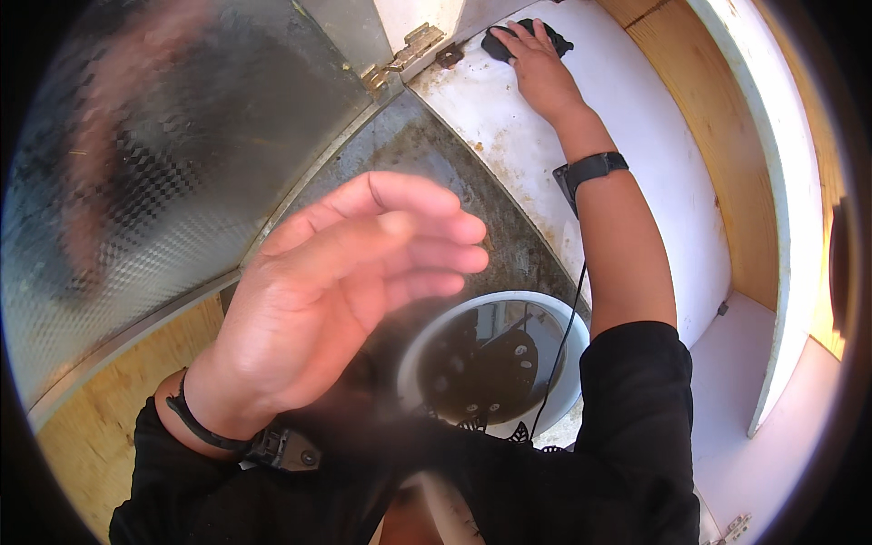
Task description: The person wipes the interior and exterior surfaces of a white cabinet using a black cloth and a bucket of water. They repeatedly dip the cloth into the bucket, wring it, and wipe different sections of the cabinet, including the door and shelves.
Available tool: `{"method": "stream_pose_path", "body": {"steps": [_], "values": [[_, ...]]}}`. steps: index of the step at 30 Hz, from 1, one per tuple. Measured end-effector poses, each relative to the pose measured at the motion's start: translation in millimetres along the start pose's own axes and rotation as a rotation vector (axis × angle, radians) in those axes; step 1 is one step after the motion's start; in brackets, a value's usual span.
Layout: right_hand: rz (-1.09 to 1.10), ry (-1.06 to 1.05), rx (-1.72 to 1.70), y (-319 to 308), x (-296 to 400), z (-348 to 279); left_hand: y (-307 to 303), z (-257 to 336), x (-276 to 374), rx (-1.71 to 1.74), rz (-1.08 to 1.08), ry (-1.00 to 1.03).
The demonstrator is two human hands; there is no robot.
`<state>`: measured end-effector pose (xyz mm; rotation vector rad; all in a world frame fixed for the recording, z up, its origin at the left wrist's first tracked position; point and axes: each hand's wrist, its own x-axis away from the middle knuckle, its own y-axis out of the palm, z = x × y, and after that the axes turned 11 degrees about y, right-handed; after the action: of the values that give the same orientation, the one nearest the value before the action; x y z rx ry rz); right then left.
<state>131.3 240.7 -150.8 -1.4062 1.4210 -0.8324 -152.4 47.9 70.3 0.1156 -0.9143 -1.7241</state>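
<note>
My right hand [535, 65] presses down with spread fingers on a dark cloth [560, 42], near the far end of a white panel [640, 150] marked with brown stains. My arm is stretched out over that panel. Raised close to the camera, my left hand [361, 272] has loosely curved fingers and holds nothing. Below and to the right of it, a round white basin [580, 340] of murky brown water [477, 375] stands on the floor.
Rusty hinges [409, 54] sit at the panel's far left corner. A textured metal sheet [170, 157] fills the left side. Curved-looking plywood [715, 116] and a white board edge [783, 136] rise on the right. A thin black cable [562, 347] crosses before the basin.
</note>
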Motion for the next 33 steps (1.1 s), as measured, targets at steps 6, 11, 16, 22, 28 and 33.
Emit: {"method": "stream_pose_path", "body": {"steps": [6, 11, 16, 22, 28, 33], "values": [[0.071, 0.39, 0.39, -70.5, 45.5, 168.2, -0.2, 2.3, 4.1, -0.007, -0.01, 0.019], [0.076, 0.802, 0.413, -126.6, 218.8, 290.9, -0.1, 3.7, 7.1, 0.011, -0.038, 0.015], [0.172, 1.111, 0.449, -157.7, 401.0, 273.6, 1.3, 2.2, 14.9, 0.02, -0.11, 0.016], [0.328, 0.888, 0.414, -106.7, 381.9, 148.5, 17.8, -12.7, 21.8, 0.001, -0.218, -0.003], [0.279, 0.401, 0.132, -48.8, 261.4, -16.1, 37.6, -33.8, 21.9, -0.057, -0.312, -0.017], [0.239, 0.378, 0.108, -59.1, 277.8, 1.8, 38.0, -37.5, 27.9, -0.067, -0.314, -0.03]]}}
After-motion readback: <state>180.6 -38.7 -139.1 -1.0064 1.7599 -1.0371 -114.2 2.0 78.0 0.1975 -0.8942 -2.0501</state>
